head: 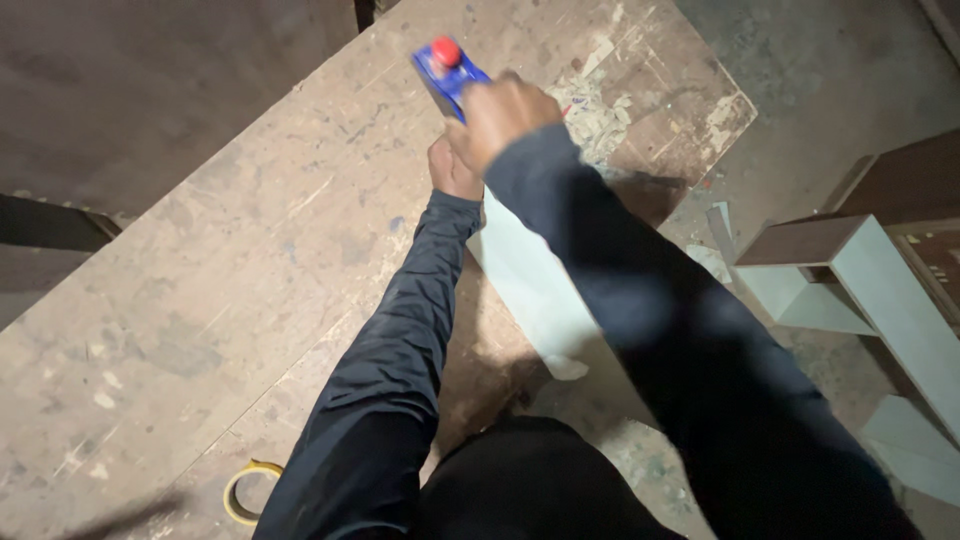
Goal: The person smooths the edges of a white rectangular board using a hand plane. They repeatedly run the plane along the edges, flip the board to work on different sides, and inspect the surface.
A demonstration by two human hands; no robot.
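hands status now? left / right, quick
Left hand: closed, on the pale board just below the tool; exact grip cannot be told.
Right hand: closed around the blue tool with the red knob.

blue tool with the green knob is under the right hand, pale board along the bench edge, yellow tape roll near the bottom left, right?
Not quite: the knob on the blue tool is red, not green, as the head view shows. The rest holds: the right hand is on it, the pale board runs along the bench edge, and the yellow tape roll lies bottom left.
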